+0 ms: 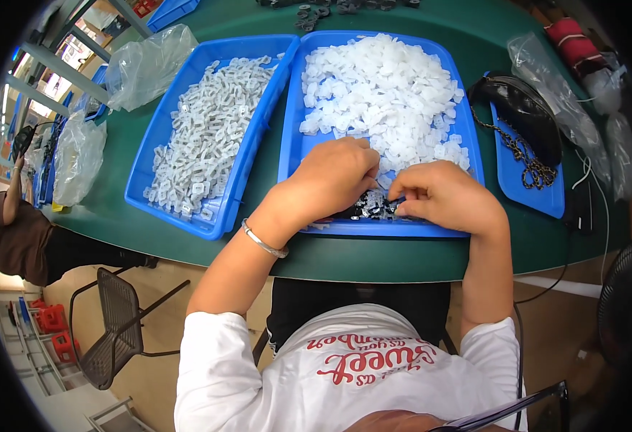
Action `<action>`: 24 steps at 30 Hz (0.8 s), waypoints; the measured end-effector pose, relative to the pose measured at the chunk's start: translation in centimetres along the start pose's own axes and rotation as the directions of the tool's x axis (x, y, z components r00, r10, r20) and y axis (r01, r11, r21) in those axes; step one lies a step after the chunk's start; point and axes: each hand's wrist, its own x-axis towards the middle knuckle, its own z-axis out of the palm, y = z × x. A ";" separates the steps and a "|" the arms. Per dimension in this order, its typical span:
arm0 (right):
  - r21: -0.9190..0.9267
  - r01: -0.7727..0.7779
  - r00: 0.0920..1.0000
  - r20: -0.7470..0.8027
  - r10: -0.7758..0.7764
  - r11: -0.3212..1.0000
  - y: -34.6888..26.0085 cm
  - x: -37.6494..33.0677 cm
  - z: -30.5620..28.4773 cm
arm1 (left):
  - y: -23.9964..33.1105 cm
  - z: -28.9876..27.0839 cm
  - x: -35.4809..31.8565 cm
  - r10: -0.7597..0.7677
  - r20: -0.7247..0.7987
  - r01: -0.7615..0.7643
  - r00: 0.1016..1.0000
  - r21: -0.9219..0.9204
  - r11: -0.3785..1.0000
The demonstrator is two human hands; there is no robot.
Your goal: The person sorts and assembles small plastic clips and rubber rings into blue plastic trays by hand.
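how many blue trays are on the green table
At least 4: one under both hands heaped with white pieces, one left of it with clear pieces, a flat one at right under the black pouch, one at the top edge. More may sit at far left.

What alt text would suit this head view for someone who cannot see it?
Two hands, left hand and right hand, work small dark pieces at the near edge of a blue tray of white plastic bits; a second blue tray sits left.
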 end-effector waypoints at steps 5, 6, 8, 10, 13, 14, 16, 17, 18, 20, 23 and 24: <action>0.001 0.190 0.981 -0.033 -0.189 0.982 0.6 0.7 1.7 | -0.3 0.1 -0.6 -0.028 -0.038 0.022 0.999 -0.134 0.991; 0.003 0.159 0.987 -0.013 -0.159 0.987 0.5 0.8 1.7 | -0.4 0.2 -0.7 0.006 -0.055 -0.013 0.998 -0.124 0.992; -0.015 0.187 0.982 -0.020 -0.187 0.982 0.8 1.0 2.0 | -0.7 0.3 -0.8 0.038 -0.072 -0.046 0.997 -0.115 0.992; -0.035 0.216 0.976 -0.029 -0.217 0.976 0.8 1.2 2.1 | -0.8 0.4 -0.8 0.055 -0.083 -0.066 0.995 -0.135 0.989; -0.051 0.169 0.985 -0.012 -0.170 0.984 0.7 1.3 2.1 | -1.0 0.4 -0.9 0.020 -0.065 -0.032 0.998 -0.195 0.980; -0.038 0.174 0.984 -0.038 -0.176 0.984 0.8 1.3 2.1 | -1.0 0.5 -0.9 0.020 -0.065 -0.033 0.998 -0.197 0.980; -0.028 0.178 0.982 -0.065 -0.180 0.984 0.9 1.3 2.0 | -0.9 0.6 -0.9 0.027 -0.094 -0.045 0.995 -0.194 0.980; 0.043 0.204 0.975 -0.094 -0.199 0.978 0.9 1.3 1.9 | -0.8 0.6 -0.9 0.028 -0.096 -0.046 0.995 -0.193 0.980; 0.113 0.230 0.968 -0.125 -0.216 0.967 0.8 1.3 1.7 | -0.6 0.4 -0.9 -0.063 -0.081 0.039 0.995 -0.272 0.962; 0.179 0.168 0.983 -0.104 -0.151 0.969 0.4 1.2 1.3 | -0.5 0.3 -0.9 -0.151 -0.061 0.121 0.987 -0.346 0.930; 0.350 0.058 0.997 -0.063 -0.038 0.935 0.4 1.1 1.4 | -0.6 0.4 -0.9 -0.172 -0.074 0.135 0.982 -0.358 0.924; 0.451 0.012 0.999 -0.042 0.007 0.892 0.4 1.1 1.5 | -0.7 0.5 -0.9 -0.168 -0.096 0.124 0.981 -0.356 0.926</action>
